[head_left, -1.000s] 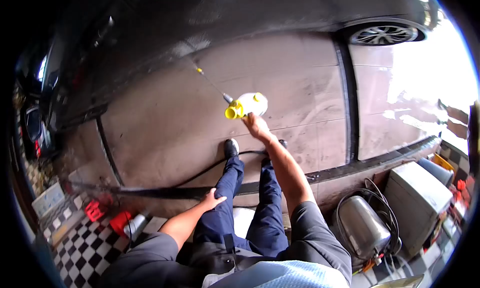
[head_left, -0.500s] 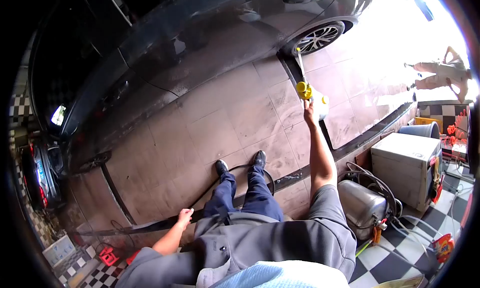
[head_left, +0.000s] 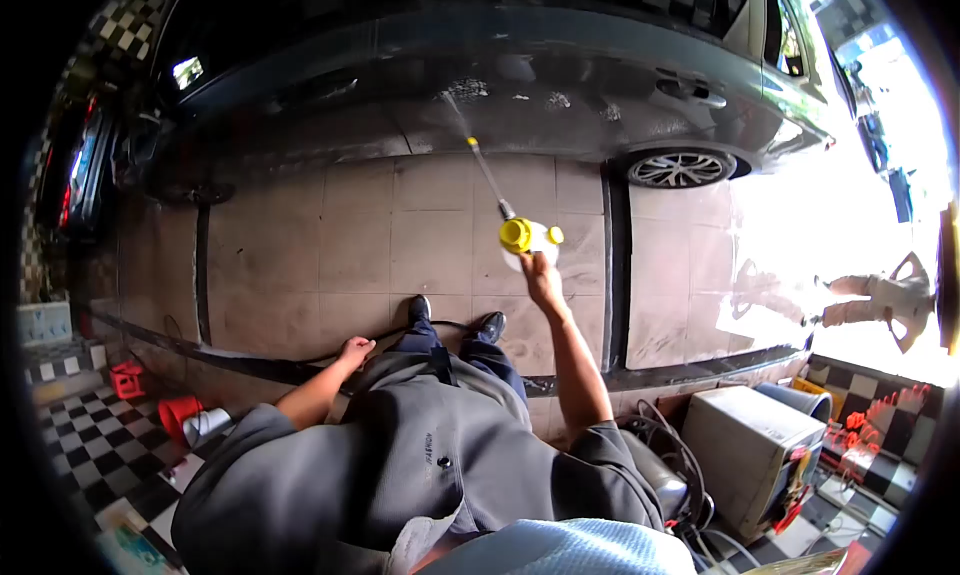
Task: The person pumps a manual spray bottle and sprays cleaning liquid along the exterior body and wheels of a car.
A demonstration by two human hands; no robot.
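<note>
My right hand (head_left: 541, 278), arm stretched forward, is closed around a hand-pump foam sprayer (head_left: 530, 243) with a yellow cap and a white bottle. Its long thin wand (head_left: 489, 177) ends in a yellow tip pointed at the dark grey car (head_left: 560, 60). A pale spray leaves the tip and reaches the lower door, where white foam patches (head_left: 467, 88) show. Beside my waist, my left hand (head_left: 356, 351) has its fingers curled in, with nothing visible in them. A black hose (head_left: 315, 359) passes close to that hand and behind my feet.
A rear wheel (head_left: 680, 169) stands at the right, near a dark floor channel (head_left: 618, 275). On my right are a metal tank (head_left: 655, 470) and a white cabinet (head_left: 752, 445) with hoses. Red containers (head_left: 178, 418) lie at left. A person (head_left: 890, 300) stands far right.
My view has turned, and my right hand has swung the sprayer leftward from the rear wheel to the car's door. Spray and foam now show. My left hand stays low by my waist.
</note>
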